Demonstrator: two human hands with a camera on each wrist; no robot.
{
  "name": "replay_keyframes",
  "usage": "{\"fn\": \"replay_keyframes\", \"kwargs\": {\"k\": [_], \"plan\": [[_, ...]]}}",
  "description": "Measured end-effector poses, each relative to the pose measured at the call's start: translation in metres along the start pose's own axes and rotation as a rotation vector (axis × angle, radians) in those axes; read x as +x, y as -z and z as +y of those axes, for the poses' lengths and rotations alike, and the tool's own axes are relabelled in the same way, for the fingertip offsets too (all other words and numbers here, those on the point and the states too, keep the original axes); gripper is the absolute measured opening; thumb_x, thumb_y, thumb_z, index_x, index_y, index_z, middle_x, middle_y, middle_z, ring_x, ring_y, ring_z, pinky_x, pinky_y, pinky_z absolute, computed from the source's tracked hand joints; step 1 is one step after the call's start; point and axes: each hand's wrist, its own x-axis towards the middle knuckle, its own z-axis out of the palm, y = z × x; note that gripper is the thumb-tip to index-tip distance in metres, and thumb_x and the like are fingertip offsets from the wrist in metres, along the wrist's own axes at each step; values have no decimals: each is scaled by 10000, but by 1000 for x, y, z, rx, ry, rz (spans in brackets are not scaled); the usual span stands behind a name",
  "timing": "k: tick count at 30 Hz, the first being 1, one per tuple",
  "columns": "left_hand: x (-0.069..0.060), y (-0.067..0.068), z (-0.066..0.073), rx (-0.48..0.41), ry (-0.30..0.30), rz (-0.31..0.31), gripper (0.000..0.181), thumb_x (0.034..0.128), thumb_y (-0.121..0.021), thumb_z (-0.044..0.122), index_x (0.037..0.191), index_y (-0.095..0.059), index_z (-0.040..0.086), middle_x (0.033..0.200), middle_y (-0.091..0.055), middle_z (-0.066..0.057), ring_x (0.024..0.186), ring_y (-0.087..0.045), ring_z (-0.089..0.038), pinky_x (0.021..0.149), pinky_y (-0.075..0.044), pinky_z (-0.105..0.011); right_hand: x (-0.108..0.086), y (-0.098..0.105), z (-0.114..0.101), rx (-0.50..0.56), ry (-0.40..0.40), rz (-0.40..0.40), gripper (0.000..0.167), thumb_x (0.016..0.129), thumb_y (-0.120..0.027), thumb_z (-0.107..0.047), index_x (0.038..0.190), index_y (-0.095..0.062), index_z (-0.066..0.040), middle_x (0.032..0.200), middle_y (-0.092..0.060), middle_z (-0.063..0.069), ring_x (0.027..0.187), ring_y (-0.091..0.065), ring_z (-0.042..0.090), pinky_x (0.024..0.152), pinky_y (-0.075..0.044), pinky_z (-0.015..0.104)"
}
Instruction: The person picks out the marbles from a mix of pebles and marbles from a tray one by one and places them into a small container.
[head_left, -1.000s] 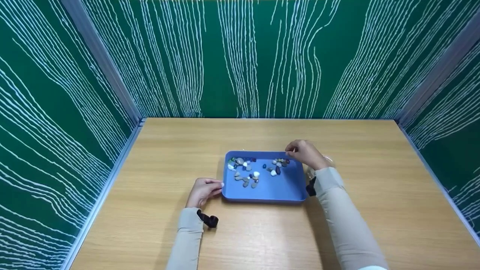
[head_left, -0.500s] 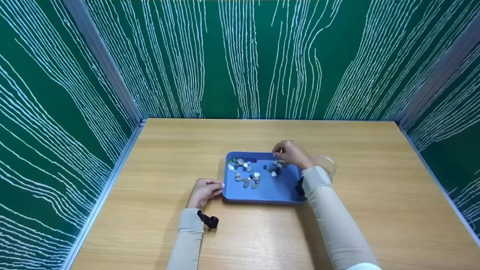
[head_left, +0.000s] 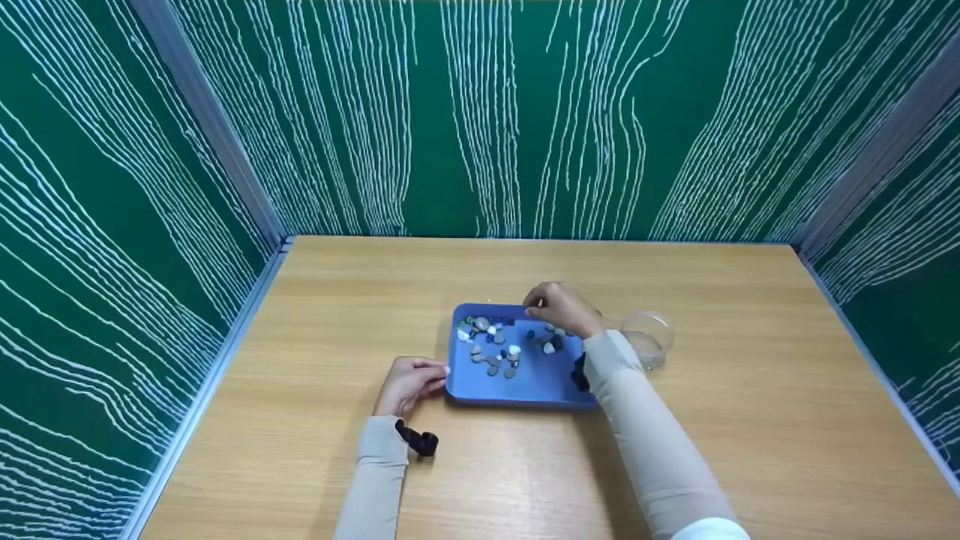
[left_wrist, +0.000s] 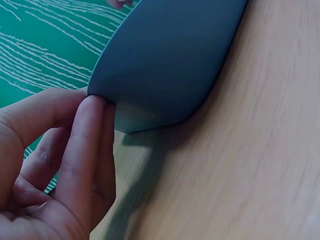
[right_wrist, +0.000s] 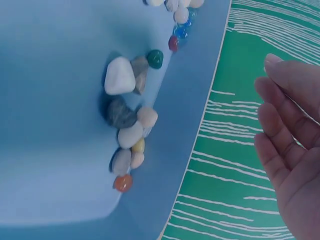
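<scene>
A blue tray (head_left: 487, 390) with stones in it lies on the table. My left hand (head_left: 409, 384) pinches its left wall between thumb and fingers; the left wrist view shows the hand (left_wrist: 75, 160) at the tray's edge (left_wrist: 160, 60). Over the far rim hovers my right hand (head_left: 566, 307), fingers loosely bent. In the right wrist view the right hand (right_wrist: 295, 130) is apart from the tray, and nothing shows between its fingers. Below it lie a white stone (right_wrist: 120, 76), a dark grey stone (right_wrist: 120, 114), a green stone (right_wrist: 155, 59) and an orange stone (right_wrist: 123, 183).
A clear round container (head_left: 648, 339) stands right of the tray on the wooden table (head_left: 750, 390). More pebbles (head_left: 491, 360) are grouped in the tray's left half. Green panels with white wavy lines (head_left: 480, 120) border the table at the back and sides.
My right hand has moved left along the tray's far rim, bringing the clear container into view behind it. My left hand has stayed at the tray's left wall.
</scene>
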Motion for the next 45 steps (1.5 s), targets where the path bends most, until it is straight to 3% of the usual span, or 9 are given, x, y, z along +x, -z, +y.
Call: {"fn": "replay_keyframes", "kwargs": {"k": [11,16,22,30,39,45], "plan": [[0,1,0,10,-2,9,247,822,-658,-99,1052,-631,-188,937,-705,-164,740,-675,-118,730,-616,-228,16,-17,-11,13,52,-71,185,927,-621,-95,1082,-709,-43,1000,-693,79,859,-627,198,777,-596,320],[-1,1,-2,1,10,5,252,817,-660,-100,1050,-631,-192,892,-706,-121,724,-667,-103,706,-615,-215,21,-30,-11,-34,90,-81,177,906,-645,-79,1059,-723,-36,1032,-710,100,852,-646,185,764,-603,308],[-1,0,-2,-11,6,14,223,807,-667,-105,1018,-651,-174,855,-707,-107,715,-670,-109,702,-618,-222,24,-40,-16,-25,79,-127,198,914,-633,-67,1090,-724,-64,1082,-706,92,869,-640,187,796,-608,323],[0,1,-2,-9,-6,4,248,805,-666,-107,1037,-633,-190,830,-704,-79,723,-674,-117,710,-618,-227,30,-50,-23,-27,113,-159,223,916,-621,-42,1119,-712,-51,1102,-705,121,922,-684,199,853,-606,351],[-1,0,0,-28,-6,-7,243,808,-659,-115,1035,-626,-197,801,-696,-72,719,-674,-114,722,-618,-230,32,-56,-26,-52,93,-212,252,922,-604,-36,1150,-703,-77,1152,-688,110,920,-673,194,870,-602,374],[-1,0,1,-16,-3,-10,274,811,-662,-94,1059,-619,-202,881,-702,-118,723,-664,-98,708,-615,-216,33,-59,-27,-92,139,-205,257,900,-616,-6,1135,-707,-52,1138,-694,120,902,-667,189,833,-610,355]]}}
